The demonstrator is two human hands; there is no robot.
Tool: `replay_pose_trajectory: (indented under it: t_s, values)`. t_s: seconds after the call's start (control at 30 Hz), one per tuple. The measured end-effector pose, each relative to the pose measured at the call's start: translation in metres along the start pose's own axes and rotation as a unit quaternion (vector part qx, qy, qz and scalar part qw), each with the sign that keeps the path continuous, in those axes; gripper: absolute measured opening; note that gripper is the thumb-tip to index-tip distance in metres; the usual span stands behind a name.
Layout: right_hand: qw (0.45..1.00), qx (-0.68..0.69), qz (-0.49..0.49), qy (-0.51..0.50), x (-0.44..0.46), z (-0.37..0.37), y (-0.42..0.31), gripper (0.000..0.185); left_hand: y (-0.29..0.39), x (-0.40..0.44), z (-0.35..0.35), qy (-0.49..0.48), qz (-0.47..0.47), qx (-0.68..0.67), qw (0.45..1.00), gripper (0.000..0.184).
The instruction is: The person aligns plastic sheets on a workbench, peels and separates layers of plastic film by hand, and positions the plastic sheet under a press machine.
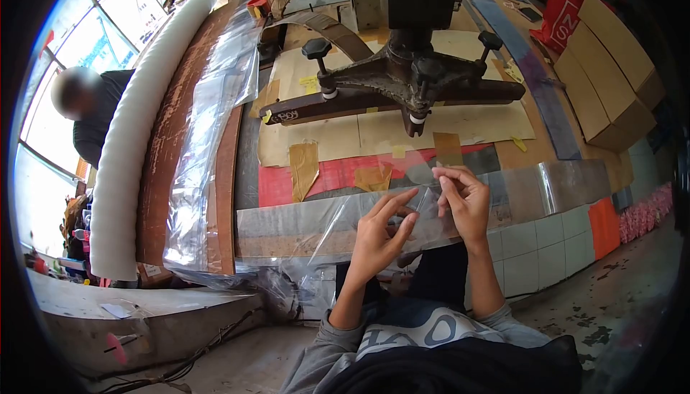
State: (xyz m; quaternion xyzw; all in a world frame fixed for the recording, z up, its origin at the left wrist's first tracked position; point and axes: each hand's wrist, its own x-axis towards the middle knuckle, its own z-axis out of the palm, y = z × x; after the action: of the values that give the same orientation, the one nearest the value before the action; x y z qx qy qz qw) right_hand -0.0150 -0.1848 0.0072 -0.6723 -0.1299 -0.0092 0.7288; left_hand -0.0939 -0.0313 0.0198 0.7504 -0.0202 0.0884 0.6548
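Note:
My left hand hovers over the near edge of the work table, its thumb and fingers apart and nothing visible between them. To its right, my right hand has thumb and forefinger pinched together on a thin, clear piece of plastic film; its outline is hard to make out. Beneath both hands a transparent plastic sheet covers the table edge. Just beyond lie a red strip and pieces of brown tape. Farther back, a metal press head with a cross-shaped bracket stands over a pale board.
A white foam roll and folded clear plastic lie to the left. Cardboard boxes, a red bag and a phone are at the right. Another person is beyond the roll. Cables run below left.

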Motion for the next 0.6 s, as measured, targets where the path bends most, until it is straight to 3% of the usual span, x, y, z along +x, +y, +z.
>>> replay_pose_trajectory:
  t_s: [0.1, 0.2, 0.3, 0.4, 0.6]
  values:
    - [0.999, 0.023, 0.042, -0.007, -0.005, -0.007, -0.002, 0.014, 0.000, -0.001, -0.001, -0.009, -0.005, -0.033, 0.999, 0.029]
    - [0.982, -0.181, -0.060, -0.005, -0.006, -0.011, -0.008, 0.014, -0.006, -0.005, -0.009, -0.064, -0.046, -0.054, 0.995, 0.025]
    - [0.938, -0.345, 0.023, 0.013, 0.010, -0.015, -0.035, 0.018, -0.009, -0.009, -0.009, -0.083, -0.031, -0.103, 0.991, 0.022]
    - [0.869, -0.481, -0.104, -0.048, 0.037, -0.041, -0.018, 0.027, -0.005, -0.010, -0.014, -0.134, -0.052, -0.135, 0.980, 0.019]
    - [0.825, -0.508, -0.147, -0.199, 0.080, -0.036, -0.018, 0.043, -0.007, -0.009, -0.020, -0.180, -0.040, -0.092, 0.979, 0.016]
